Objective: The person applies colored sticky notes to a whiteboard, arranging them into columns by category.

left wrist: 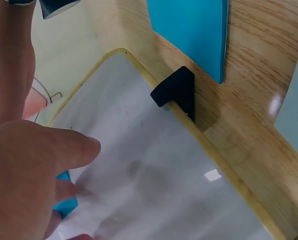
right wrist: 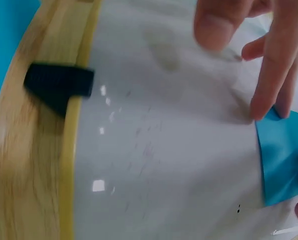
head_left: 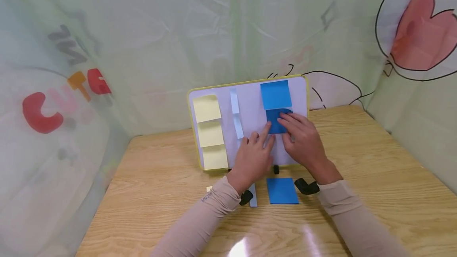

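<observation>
A whiteboard point(head_left: 251, 130) with a yellow frame leans upright on the table. On its right side, a blue sticky note point(head_left: 276, 94) sits above a second blue sticky note point(head_left: 273, 120). My right hand point(head_left: 305, 140) presses its fingertips on this lower note, partly covering it. At the note's left edge, the straight index fingertip of my left hand point(head_left: 254, 156) touches it. In the right wrist view, the left hand's finger point(right wrist: 271, 85) meets the lower note point(right wrist: 283, 155). The right hand point(left wrist: 34, 170), thumb extended, shows large in the left wrist view.
Several pale yellow sticky notes point(head_left: 210, 134) run down the board's left side, with narrow light blue strips point(head_left: 236, 122) beside them. Black feet point(left wrist: 178, 92) hold the lower frame. A blue note pad point(head_left: 283, 190) and a light blue strip pad point(head_left: 253, 197) lie in front.
</observation>
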Demonstrator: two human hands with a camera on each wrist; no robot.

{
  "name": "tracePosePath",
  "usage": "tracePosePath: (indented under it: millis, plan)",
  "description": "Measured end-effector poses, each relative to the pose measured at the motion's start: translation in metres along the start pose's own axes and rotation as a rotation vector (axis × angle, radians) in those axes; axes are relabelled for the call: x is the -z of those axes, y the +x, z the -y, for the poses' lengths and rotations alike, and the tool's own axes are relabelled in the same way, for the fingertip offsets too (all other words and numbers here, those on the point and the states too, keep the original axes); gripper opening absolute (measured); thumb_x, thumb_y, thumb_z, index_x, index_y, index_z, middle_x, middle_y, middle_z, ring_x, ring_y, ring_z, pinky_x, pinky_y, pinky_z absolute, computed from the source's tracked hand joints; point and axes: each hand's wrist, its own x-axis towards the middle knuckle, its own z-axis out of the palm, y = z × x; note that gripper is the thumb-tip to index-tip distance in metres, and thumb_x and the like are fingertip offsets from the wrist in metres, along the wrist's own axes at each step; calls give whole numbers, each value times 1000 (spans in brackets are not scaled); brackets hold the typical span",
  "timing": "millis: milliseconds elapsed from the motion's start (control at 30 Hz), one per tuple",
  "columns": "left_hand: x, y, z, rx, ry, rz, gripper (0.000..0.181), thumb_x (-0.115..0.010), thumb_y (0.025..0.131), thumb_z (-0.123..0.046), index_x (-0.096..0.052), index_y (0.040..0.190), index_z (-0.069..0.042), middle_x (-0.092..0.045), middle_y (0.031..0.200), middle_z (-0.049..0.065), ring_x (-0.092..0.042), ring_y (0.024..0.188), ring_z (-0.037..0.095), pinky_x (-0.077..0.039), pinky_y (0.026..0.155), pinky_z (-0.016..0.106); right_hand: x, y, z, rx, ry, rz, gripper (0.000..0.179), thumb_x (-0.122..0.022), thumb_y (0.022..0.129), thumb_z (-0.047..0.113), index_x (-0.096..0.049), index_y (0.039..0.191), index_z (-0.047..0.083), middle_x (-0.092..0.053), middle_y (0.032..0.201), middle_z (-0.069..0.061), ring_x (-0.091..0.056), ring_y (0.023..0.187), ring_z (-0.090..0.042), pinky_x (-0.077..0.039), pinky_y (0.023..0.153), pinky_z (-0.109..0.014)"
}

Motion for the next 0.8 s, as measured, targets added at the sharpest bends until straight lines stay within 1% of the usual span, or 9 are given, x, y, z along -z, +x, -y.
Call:
tracePosePath:
  millis: [100, 200, 267, 333, 433, 500, 567, 667, 800]
  plan:
    - [2, -1, -1, 16, 7, 19, 65, -59, 95, -51, -49, 150, -18, -21, 165, 10, -52, 104, 21, -48, 75, 34, -1, 2, -3, 73, -23, 26, 38, -71, 80, 1, -71, 117, -5, -67, 124, -20, -59, 120, -39, -46, 100, -54]
    - [3, -3, -1, 27, 18, 29, 66, -60, 94, -51, -49, 150, -18, -22, 164, 10, -54, 103, 22, -50, 73, 35, -4, 5, -6, 151, -29, 65, 42, -71, 80, 4, -69, 121, -4, -64, 129, -20, -56, 125, -38, -44, 104, -51]
    - [2, -4, -2, 30, 21, 33, 66, -60, 94, -50, -49, 150, -17, -23, 164, 11, -57, 104, 23, -51, 71, 35, -6, 7, -7, 194, -24, 86, 44, -71, 81, 6, -68, 124, -4, -63, 131, -20, -55, 126, -38, -43, 105, -49]
    - [2, -4, -3, 28, 24, 33, 66, -60, 94, -50, -49, 150, -16, -25, 164, 11, -59, 100, 23, -52, 67, 34, -7, 9, -7, 227, -22, 100, 45, -70, 82, 7, -67, 125, -3, -62, 132, -20, -55, 126, -38, -43, 105, -49]
    - [1, -4, -4, 23, 27, 10, 66, -61, 93, -48, -50, 149, -15, -28, 162, 12, -61, 84, 20, -50, 57, 31, -8, 13, -7, 257, -22, 112, 44, -68, 85, 9, -66, 127, -3, -62, 133, -20, -55, 125, -39, -44, 104, -50]
    - [1, -3, -5, 21, 27, -10, 65, -62, 92, -47, -51, 148, -14, -31, 161, 12, -59, 73, 18, -46, 50, 29, -8, 15, -8, 270, -25, 112, 45, -69, 83, 9, -66, 127, -3, -62, 132, -19, -56, 123, -39, -45, 102, -51]
    - [1, -3, -6, 26, 22, -12, 65, -62, 92, -46, -51, 148, -15, -31, 161, 12, -56, 66, 17, -43, 47, 29, -8, 16, -9, 279, -32, 119, 48, -72, 81, 8, -66, 127, -2, -63, 132, -18, -56, 122, -40, -45, 102, -52]
    - [1, -3, -7, 33, 12, 0, 65, -63, 92, -46, -51, 148, -15, -28, 162, 11, -54, 63, 16, -40, 44, 28, -6, 16, -12, 288, -50, 130, 54, -76, 76, 8, -65, 128, -2, -63, 131, -18, -56, 121, -40, -45, 102, -53]
    - [1, -2, -7, 32, 9, 20, 66, -63, 92, -47, -50, 149, -16, -24, 164, 11, -51, 61, 16, -37, 44, 27, 2, 13, -17, 273, -74, 164, 55, -74, 77, 9, -64, 130, -4, -62, 133, -20, -55, 124, -40, -43, 104, -52]
